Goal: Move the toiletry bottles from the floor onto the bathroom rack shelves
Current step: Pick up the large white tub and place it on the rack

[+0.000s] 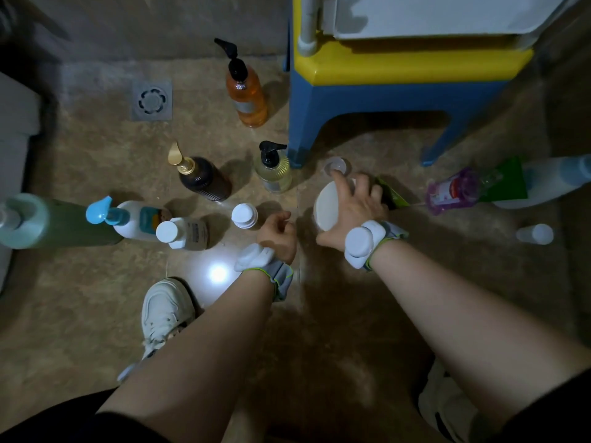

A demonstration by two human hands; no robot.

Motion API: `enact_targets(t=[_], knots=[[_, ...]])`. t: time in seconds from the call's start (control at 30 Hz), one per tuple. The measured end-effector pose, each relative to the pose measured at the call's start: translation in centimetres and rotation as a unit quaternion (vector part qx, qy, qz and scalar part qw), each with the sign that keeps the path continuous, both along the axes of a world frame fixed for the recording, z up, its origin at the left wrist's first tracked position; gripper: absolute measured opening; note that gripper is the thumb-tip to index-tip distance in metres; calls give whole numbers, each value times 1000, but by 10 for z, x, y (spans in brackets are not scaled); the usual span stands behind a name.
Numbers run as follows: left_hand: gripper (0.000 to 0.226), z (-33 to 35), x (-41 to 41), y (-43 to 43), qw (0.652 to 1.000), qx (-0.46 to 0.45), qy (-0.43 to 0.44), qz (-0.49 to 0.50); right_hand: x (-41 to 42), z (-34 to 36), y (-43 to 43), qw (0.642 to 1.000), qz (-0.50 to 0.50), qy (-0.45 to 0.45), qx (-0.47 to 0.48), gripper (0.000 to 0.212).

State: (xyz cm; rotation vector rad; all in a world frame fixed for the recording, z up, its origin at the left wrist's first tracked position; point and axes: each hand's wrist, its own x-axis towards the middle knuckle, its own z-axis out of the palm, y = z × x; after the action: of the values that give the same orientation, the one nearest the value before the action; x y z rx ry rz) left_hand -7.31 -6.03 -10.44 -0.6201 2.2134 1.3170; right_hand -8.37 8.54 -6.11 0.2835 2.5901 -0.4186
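Observation:
Several toiletry bottles stand on the tan floor. My right hand [353, 207] grips a round white bottle [327, 206] near the blue stool's front leg. My left hand [277, 233] hovers with loosely curled fingers and holds nothing, just right of a small white-capped bottle [244, 215]. Farther back stand an orange pump bottle [248, 91], a dark brown bottle with a gold pump [204, 179] and a pale yellow pump bottle [274, 171]. At the left are a green pump bottle [48, 220], a white bottle with a blue pump [134, 219] and a white-capped bottle [185, 233].
A blue and yellow stool [383, 94] carries a white rack post and shelf [431, 17] at the upper right. A purple bottle [451, 191], a green tube, a large white bottle [556, 180] and a small white bottle [535, 234] lie to the right. A floor drain [152, 100] lies at the back left. My shoes stand near the bottom.

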Motion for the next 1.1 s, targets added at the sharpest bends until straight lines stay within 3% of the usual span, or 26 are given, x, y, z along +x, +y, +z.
enact_targets(t=[0.2, 0.27, 0.37, 0.47, 0.53, 0.9, 1.1], knots=[[36, 7, -1, -1, 997, 1, -77, -13, 11, 43, 15, 992, -66, 16, -102, 112], [38, 19, -2, -1, 993, 28, -113, 33, 15, 69, 21, 987, -92, 32, -129, 110], [47, 58, -3, 3, 948, 176, -197, 178, 19, 109, 29, 975, -117, 56, -182, 106], [64, 98, 0, 0, 888, 354, -238, 171, 29, 156, 35, 960, -119, 100, -233, 100], [62, 118, -3, -3, 865, 411, -234, 168, 34, 176, 35, 954, -115, 106, -255, 99], [44, 245, 2, -23, 897, 410, -147, 72, 71, 281, 35, 919, -99, 148, -351, 106], [41, 274, 13, -42, 907, 380, -176, 49, 96, 303, 36, 926, 9, 171, -336, 106]])
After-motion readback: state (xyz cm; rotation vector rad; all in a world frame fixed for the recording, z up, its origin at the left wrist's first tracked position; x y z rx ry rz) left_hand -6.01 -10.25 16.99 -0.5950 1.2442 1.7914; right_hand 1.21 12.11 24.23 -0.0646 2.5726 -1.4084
